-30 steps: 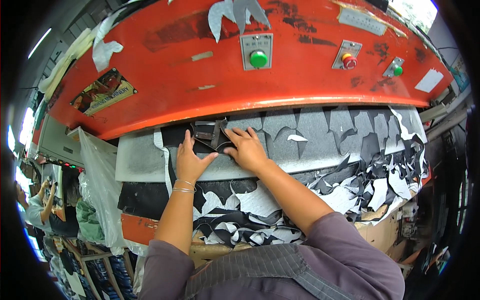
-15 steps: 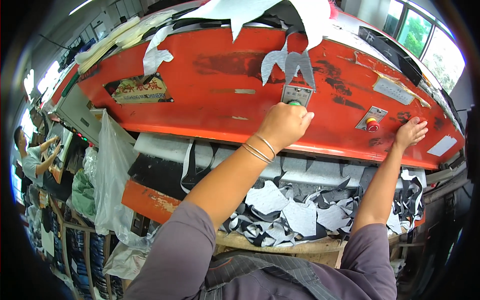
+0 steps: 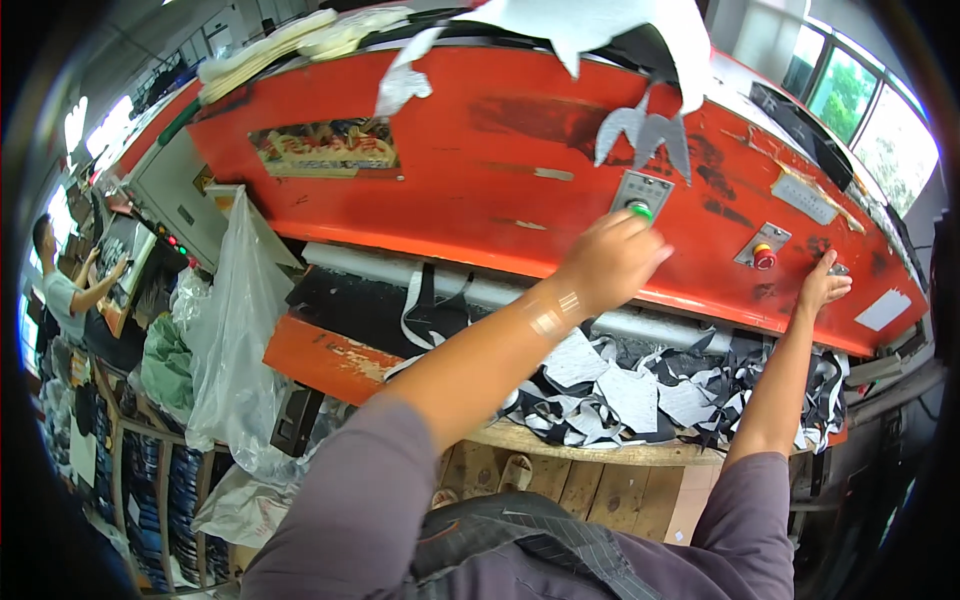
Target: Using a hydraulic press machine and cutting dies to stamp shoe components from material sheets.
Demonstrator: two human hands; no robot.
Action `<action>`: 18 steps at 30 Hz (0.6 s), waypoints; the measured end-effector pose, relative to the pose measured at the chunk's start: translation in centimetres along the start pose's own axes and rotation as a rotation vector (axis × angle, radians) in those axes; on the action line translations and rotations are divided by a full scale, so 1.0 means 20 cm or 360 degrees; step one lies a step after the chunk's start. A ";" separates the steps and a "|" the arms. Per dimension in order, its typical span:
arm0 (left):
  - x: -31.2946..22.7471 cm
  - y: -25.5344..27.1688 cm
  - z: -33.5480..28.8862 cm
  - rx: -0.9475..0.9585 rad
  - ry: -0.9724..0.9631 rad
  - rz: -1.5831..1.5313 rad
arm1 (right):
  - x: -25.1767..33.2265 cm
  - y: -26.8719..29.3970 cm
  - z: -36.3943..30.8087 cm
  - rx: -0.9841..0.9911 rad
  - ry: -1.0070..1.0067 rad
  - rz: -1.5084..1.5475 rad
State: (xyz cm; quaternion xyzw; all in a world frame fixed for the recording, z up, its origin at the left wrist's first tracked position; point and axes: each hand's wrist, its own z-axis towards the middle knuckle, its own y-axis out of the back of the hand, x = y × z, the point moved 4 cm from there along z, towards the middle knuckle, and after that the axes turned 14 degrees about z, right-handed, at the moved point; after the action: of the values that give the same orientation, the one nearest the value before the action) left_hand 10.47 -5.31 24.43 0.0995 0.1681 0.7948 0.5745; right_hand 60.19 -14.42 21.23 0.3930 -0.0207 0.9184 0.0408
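Note:
My left hand [image 3: 610, 262], with a bracelet on its wrist, is just below a green push button [image 3: 641, 210] on a metal plate of the red machine front. Motion blurs the hand; its fingers look bent, and their tips cannot be made out. Over to the right, my right hand [image 3: 822, 287] lies against the red panel [image 3: 450, 215], thumb up and fingers stretched out. A small dark piece [image 3: 839, 270] shows beside its fingers; I cannot tell what it is. Between my hands is a red stop button [image 3: 765, 258] with a yellow collar, untouched.
Grey and black fabric scraps [image 3: 630, 395] are heaped on a ledge below the panel. Grey cut sheets [image 3: 590, 25] hang over its top edge. Clear plastic sheeting [image 3: 235, 320] hangs at left, near another person [image 3: 70, 290] at work. Wooden boards [image 3: 580, 485] lie underfoot.
My left hand has drawn down off the green button, which now shows more fully. My right hand has turned thumb-up on the panel. The view has shifted, showing my feet and the floorboards.

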 end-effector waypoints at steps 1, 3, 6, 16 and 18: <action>0.06 -0.09 0.02 0.0188 0.0170 0.0162 | 0.05 -0.01 -0.03 0.0027 0.0004 0.0033; 0.03 -0.09 0.04 0.0241 0.0115 0.0314 | 0.05 0.11 -0.02 0.0516 -0.0268 0.0330; 0.03 0.05 -0.16 0.0634 0.0355 0.0179 | 0.24 0.36 -0.28 0.0720 -0.0543 0.0661; -0.08 0.84 -1.35 0.1227 0.0925 0.0547 | 0.88 0.62 -1.47 0.1823 -0.0501 0.0792; -0.11 0.83 -1.33 0.1204 0.0962 0.0631 | 1.12 0.50 -1.69 0.2112 -0.0119 0.0682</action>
State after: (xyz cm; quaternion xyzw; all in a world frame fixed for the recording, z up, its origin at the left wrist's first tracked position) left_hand -12.79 -16.09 6.23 0.0961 0.5798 0.7652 0.2626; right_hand 19.54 -20.71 14.10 0.3533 0.4664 0.7107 -0.3906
